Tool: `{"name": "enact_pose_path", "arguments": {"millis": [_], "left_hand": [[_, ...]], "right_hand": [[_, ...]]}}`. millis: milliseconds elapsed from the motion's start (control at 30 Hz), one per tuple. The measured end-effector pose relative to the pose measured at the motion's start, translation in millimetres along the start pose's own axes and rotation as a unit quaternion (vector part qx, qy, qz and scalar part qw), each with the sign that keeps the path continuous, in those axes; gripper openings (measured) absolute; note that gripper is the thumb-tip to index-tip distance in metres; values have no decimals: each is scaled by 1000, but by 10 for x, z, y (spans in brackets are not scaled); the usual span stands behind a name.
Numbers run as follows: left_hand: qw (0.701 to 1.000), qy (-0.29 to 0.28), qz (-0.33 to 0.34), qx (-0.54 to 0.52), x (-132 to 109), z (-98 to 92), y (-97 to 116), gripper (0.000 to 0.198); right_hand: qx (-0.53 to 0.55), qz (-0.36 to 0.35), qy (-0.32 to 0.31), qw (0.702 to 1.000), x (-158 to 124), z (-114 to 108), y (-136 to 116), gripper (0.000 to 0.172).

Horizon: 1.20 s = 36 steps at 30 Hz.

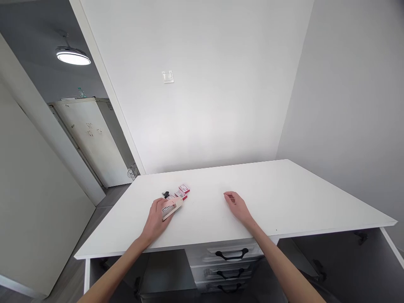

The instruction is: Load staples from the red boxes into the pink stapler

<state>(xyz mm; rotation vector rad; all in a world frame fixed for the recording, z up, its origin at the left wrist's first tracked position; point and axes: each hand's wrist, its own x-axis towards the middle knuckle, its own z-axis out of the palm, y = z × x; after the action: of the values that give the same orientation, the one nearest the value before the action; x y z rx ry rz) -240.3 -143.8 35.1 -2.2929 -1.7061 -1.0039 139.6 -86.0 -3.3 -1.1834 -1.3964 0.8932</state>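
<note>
My left hand (155, 219) is wrapped round a pale pink and cream stapler (172, 208) on the left part of the white top. A metal strip shows along the stapler's inside. Just beyond it lie small red-and-white boxes (184, 188), close together, one partly hidden behind the stapler. A small black object (166, 194), too small to name, is beside them. My right hand (237, 205) is over the middle of the top, with fingertips pinched together. Whatever they hold, if anything, is too small to make out.
The white cabinet top (268, 189) reaches to the wall. Below its front edge are drawers with black handles (232, 254) and open compartments on both sides. A light switch (168, 77) is on the wall. Through the doorway at left stands a fridge (91, 139).
</note>
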Motion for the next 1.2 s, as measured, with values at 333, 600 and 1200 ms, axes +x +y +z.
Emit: {"name": "enact_pose_path", "arguments": {"millis": [333,600,1200], "left_hand": [[998,-49,42,20,-67,-58,59,48],[997,-12,38,62,-100,-15,50,53],[991,-63,95,66,-97,34,67,53]], "right_hand": [[-12,-10,-17,1000,-88,-60,48,30],[-25,-11,-21,999,-123,-77,51,30],[-62,0,-22,998,-123,-96,71,29]]}}
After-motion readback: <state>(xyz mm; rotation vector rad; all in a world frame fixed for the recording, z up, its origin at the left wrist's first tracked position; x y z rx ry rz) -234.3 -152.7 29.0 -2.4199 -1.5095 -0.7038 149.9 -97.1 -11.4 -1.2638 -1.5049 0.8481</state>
